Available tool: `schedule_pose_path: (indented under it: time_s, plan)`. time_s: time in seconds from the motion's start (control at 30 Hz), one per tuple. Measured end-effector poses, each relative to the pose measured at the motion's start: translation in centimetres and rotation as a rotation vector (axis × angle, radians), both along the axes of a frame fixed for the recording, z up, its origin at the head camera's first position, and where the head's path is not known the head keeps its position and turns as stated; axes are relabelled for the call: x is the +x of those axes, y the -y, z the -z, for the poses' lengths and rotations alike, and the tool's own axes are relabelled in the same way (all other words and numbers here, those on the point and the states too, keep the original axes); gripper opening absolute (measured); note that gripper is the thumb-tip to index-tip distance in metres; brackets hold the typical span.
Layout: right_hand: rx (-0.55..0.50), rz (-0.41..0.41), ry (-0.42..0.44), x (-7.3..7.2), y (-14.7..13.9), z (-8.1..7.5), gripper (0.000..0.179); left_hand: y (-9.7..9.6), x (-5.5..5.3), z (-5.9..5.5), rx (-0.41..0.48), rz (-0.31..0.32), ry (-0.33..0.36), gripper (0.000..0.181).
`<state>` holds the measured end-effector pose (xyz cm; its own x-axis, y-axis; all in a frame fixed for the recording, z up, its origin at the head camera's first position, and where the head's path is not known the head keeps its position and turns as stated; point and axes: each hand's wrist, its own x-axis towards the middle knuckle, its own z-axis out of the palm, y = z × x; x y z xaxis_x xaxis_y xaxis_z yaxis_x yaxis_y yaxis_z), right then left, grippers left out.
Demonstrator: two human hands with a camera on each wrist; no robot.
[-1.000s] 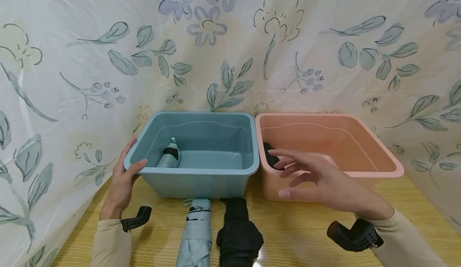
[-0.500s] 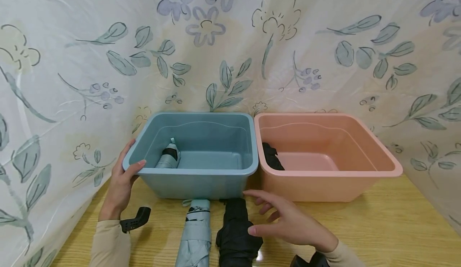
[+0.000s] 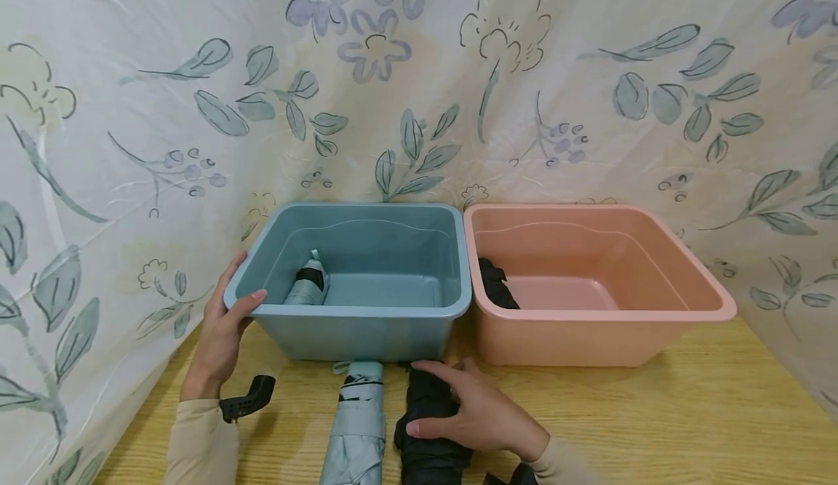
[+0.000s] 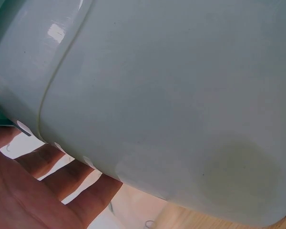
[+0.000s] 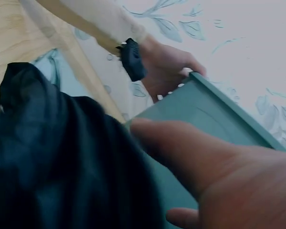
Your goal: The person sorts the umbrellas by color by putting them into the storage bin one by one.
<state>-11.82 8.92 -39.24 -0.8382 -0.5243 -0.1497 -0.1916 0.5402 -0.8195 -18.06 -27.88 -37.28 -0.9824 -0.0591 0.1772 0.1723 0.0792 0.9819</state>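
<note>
My left hand (image 3: pixel 219 336) grips the left front corner of a blue plastic bin (image 3: pixel 353 336), thumb over the rim and fingers along the outer wall. A folded black umbrella (image 3: pixel 433 467) lies on the table in front of that bin. Over it spreads my right hand (image 3: pixel 481 412), thumb and forefinger stretched apart across the dark cloth. The right wrist view shows the thumb (image 5: pixel 181 143) extended close beside the black folds (image 5: pixel 71 152). Just left of it lies a folded light blue umbrella (image 3: pixel 353 427), with neither hand on it.
A pink bin (image 3: pixel 602 339) stands against the blue one's right side, with a black folded cloth item (image 3: pixel 496 285) at its left end. Inside the blue bin lies a light blue folded umbrella (image 3: pixel 304 292) with a black band. A flower-print sheet (image 3: pixel 419 70) hangs behind both.
My right hand has moved from over the pink bin, down and left, to the black umbrella. My left hand keeps its grip on the blue bin.
</note>
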Motion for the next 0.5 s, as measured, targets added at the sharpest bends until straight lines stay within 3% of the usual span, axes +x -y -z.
schedule_pose_path:
  time_s: [0.3,0.5]
  plan:
    - [0.076,0.0,-0.016,-0.1,0.5,1.2,0.076,-0.2,-0.1,0.0,-0.009,-0.012,0.009,0.067]
    - [0.093,-0.044,-0.024,-0.2,0.5,2.0,0.079,-0.4,-0.1,0.0,-0.001,-0.012,0.003,0.067]
